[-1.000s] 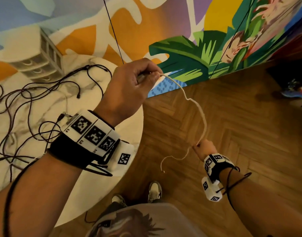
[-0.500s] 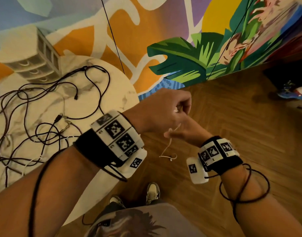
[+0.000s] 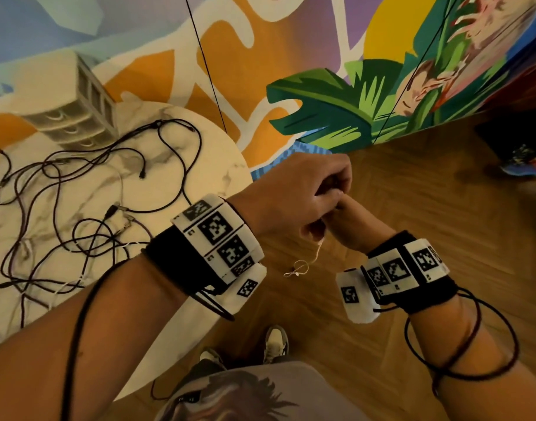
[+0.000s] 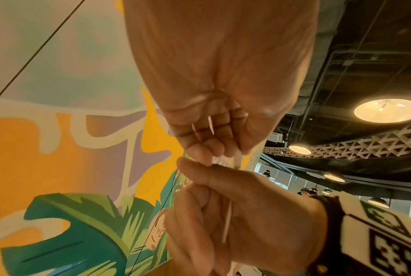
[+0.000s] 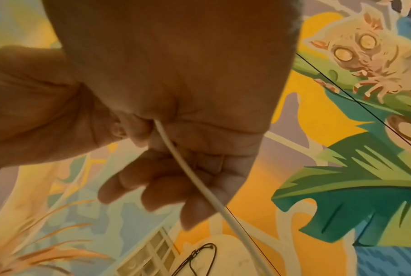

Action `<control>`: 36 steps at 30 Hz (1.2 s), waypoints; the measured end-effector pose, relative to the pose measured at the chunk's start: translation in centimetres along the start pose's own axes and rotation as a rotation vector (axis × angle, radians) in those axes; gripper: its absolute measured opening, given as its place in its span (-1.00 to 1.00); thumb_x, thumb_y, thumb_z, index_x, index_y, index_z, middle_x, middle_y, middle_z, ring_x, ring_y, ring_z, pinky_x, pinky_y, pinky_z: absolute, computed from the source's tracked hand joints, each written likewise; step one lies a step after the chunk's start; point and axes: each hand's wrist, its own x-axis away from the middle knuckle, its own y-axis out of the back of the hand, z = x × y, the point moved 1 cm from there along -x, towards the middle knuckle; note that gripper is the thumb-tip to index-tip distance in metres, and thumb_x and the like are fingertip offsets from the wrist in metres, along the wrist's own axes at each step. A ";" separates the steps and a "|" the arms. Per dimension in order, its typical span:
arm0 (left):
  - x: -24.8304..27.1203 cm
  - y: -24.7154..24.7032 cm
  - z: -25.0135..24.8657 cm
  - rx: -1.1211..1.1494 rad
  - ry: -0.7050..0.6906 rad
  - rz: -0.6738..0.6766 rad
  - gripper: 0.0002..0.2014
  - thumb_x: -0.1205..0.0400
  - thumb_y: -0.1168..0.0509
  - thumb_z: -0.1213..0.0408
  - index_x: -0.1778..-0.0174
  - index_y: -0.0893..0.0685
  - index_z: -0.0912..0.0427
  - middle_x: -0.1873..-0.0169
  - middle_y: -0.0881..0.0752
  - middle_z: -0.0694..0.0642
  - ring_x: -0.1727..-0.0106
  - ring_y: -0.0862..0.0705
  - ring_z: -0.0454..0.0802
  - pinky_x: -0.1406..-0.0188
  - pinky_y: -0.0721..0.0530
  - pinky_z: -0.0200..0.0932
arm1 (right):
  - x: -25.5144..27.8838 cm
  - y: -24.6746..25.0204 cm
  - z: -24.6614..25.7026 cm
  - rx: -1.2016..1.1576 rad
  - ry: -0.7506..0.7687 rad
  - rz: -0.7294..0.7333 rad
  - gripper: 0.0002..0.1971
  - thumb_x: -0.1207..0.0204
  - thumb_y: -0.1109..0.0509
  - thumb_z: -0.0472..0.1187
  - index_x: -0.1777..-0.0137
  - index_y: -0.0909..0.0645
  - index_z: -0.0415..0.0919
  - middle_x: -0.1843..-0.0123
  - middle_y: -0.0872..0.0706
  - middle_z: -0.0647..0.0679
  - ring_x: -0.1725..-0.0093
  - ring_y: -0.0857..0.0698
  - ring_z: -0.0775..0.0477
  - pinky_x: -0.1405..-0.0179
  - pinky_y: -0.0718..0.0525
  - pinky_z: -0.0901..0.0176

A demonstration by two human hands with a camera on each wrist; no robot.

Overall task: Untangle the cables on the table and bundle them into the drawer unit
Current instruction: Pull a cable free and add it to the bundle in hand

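Nearest us, w/ both fists meeting beyond the table's edge: right hand [image 3: 348, 226] and left hand [image 3: 303, 196] both grasp the thin white cable [image 3: 317, 253]. Farther, tangled black cables [image 3: 87, 208] sprawl mid round marble table [image 3: 206, 165]; white drawer unit [image 3: 75, 117] at its far edge.

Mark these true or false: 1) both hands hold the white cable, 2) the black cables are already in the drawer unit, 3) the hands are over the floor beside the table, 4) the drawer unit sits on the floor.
1) Both hands hold the white cable: true; left hand and right hand meet and pinch it.
2) False. The black cables lie tangled on the table.
3) True, over the wooden floor.
4) False. The drawer unit stands on the table by the wall.
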 end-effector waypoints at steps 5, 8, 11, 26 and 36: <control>0.2 0.4 -0.2 0.062 -0.028 -0.067 -0.92 -0.63 -0.30 0.32 0.00 -0.60 0.21 0.32 -0.56 -0.20 0.32 -0.58 -0.40 0.38 -0.47 -0.58 | 0.1 0.0 0.5 0.012 -0.059 -0.175 -0.68 -0.72 -0.07 -0.28 0.24 -0.54 -0.17 0.47 -0.67 -0.06 0.51 -0.64 0.09 0.45 -0.63 0.29; 1.9 1.7 2.6 0.085 0.101 -0.182 -0.90 -0.63 -0.30 0.25 0.06 -0.63 0.20 0.40 -0.59 -0.09 0.37 -0.55 -0.24 0.39 -0.46 -0.43 | 0.1 -0.7 0.5 0.087 -0.052 -0.154 -0.47 -0.71 0.03 0.02 0.19 -0.68 -0.26 0.35 -0.66 -0.37 0.41 -0.59 -0.29 0.30 -0.61 -0.05; 6.0 2.9 8.1 0.090 0.360 -0.193 -0.87 -0.64 -0.30 0.26 0.13 -0.64 0.25 0.39 -0.63 0.04 0.39 -0.58 -0.18 0.36 -0.53 -0.30 | -0.7 -1.9 -0.4 0.033 -0.089 -0.192 -0.40 -0.73 0.08 0.01 0.10 -0.73 -0.33 0.43 -0.62 -0.21 0.44 -0.58 -0.12 0.34 -0.57 0.13; 19.1 -3.8 23.7 -0.423 1.037 0.185 -0.55 -0.62 -0.10 -0.22 -0.02 -0.58 0.12 0.01 -0.67 0.21 -0.01 -0.65 0.23 0.11 -0.58 -0.02 | -4.0 -9.6 -3.7 -0.302 -0.330 -0.110 -0.42 -0.76 0.07 -0.01 -0.06 -0.65 -0.48 0.40 -0.60 -0.20 0.45 -0.57 -0.06 0.43 -0.54 0.20; 17.4 -2.8 18.4 -0.470 0.774 0.194 -0.73 -0.62 -0.15 -0.03 0.00 -0.54 0.10 0.06 -0.68 0.20 0.07 -0.67 0.22 0.27 -0.49 -0.10 | -5.5 -12.5 -5.3 -0.011 -0.304 -0.167 -0.72 -0.74 -0.04 -0.23 -0.18 -0.60 -0.21 0.00 -0.63 -0.06 0.14 -0.61 0.06 0.30 -0.55 0.43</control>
